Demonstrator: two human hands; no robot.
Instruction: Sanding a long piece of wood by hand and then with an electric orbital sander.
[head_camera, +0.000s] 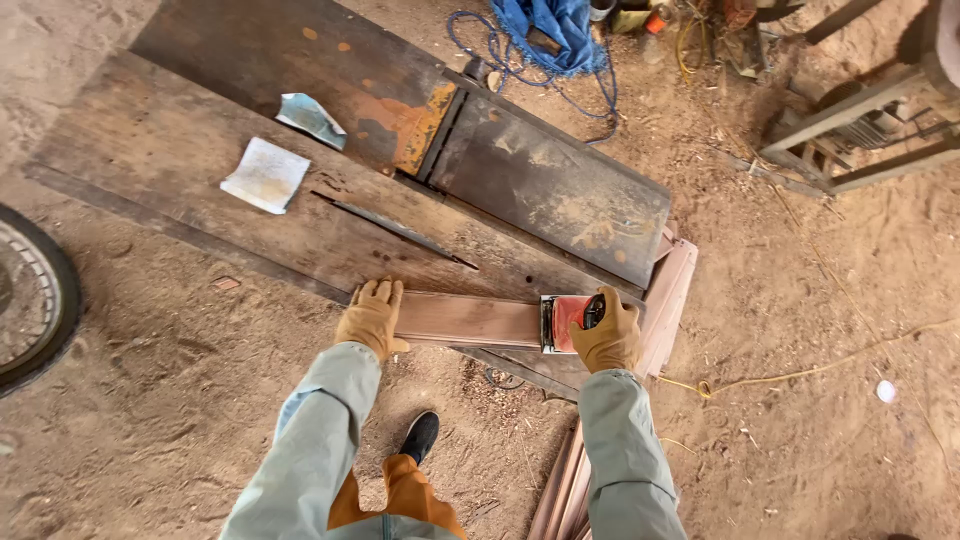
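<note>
Left hand pressed flat on reddish plank, steadying it on table; right hand clenched around red sander, lower centre.

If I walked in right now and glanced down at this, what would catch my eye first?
Probably the two tan-gloved hands at the centre: the right hand grips a red power sander on a reddish wooden board, while the left hand presses the board's other end down. Behind them lies a long, rusty metal-topped bench with folded sandpaper sheets on it, and a blue cloth tangled with rope sits on the sandy ground beyond.
</note>
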